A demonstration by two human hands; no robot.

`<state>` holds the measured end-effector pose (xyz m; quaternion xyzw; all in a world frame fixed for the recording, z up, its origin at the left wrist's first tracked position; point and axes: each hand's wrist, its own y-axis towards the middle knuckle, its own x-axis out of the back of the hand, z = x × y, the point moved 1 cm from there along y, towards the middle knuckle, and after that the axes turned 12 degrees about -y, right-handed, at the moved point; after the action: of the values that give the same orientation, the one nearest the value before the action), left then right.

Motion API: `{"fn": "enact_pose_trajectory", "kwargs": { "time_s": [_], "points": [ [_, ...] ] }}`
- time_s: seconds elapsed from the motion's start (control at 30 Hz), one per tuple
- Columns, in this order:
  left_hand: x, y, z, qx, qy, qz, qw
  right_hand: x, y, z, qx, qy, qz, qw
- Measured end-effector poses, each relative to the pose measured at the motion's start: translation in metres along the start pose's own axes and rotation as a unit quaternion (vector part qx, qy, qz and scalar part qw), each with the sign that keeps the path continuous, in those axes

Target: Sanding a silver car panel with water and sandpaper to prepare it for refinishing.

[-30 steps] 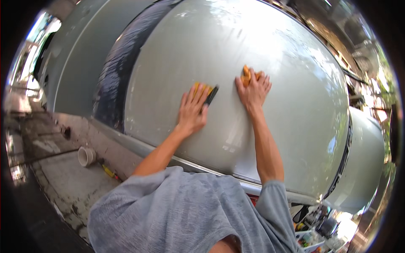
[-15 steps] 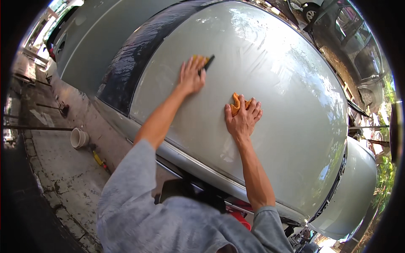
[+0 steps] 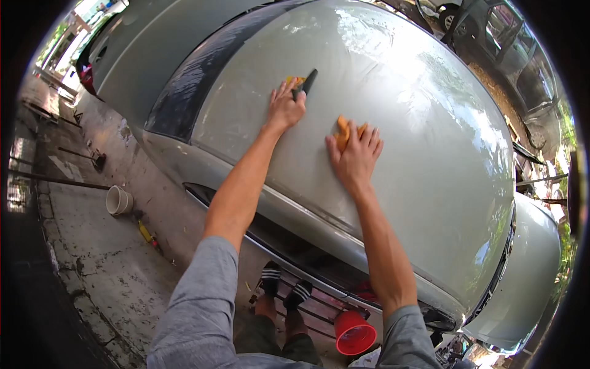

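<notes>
The wet-looking, silvery-grey car roof (image 3: pixel 424 203) fills the middle of the view. On its left part my left hand (image 3: pixel 286 113) is closed round a dark, narrow block (image 3: pixel 310 82) with a yellow part at its far edge. The fingers cover much of this block, so its exact kind is unclear. Farther right, my right hand (image 3: pixel 358 154) presses a crumpled orange cloth (image 3: pixel 343 130) onto the roof. Its fingers lie over the cloth, with folds showing beside the thumb.
A dark rear window (image 3: pixel 184 98) borders the roof on the left. My feet (image 3: pixel 298 294) stand on a slatted support beside the car, near a red bucket (image 3: pixel 355 335). A white bucket (image 3: pixel 118 200) and a yellow tool (image 3: pixel 146 232) are on the floor at left. Another car (image 3: pixel 513 55) stands far right.
My left hand has slid slightly right with the block. The cloth and my right hand are a little farther away on the roof. My feet and more of the red bucket have come into view.
</notes>
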<state>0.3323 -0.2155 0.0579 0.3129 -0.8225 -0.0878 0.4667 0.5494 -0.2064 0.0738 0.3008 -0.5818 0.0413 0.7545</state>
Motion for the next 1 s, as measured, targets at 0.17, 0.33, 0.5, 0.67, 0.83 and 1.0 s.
{"fn": "enact_pose_trajectory", "kwargs": {
  "time_s": [0.17,0.33,0.5,0.67,0.83,1.0],
  "points": [
    [0.07,-0.028,-0.047,0.297,-0.759,0.058,0.576,0.015,-0.029,0.006,0.074,-0.033,0.063,0.995],
    [0.122,-0.053,-0.073,0.258,-0.85,0.18,0.423,0.066,0.052,0.001,-0.143,0.516,0.196,0.822],
    [0.072,-0.066,-0.106,0.247,-0.672,0.314,0.624,0.121,0.032,-0.03,-0.149,0.476,0.453,0.739],
    [0.009,-0.087,-0.133,0.008,-0.232,-0.003,0.973,0.177,0.004,-0.091,-0.149,0.019,0.288,0.946],
    [-0.037,-0.079,-0.124,-0.096,-0.146,0.055,0.983,0.081,-0.105,-0.096,0.043,-0.066,0.198,0.977],
    [0.026,-0.046,-0.113,-0.096,-0.35,0.043,0.931,0.037,-0.053,-0.003,0.253,-0.038,0.185,0.949]
  ]
}}
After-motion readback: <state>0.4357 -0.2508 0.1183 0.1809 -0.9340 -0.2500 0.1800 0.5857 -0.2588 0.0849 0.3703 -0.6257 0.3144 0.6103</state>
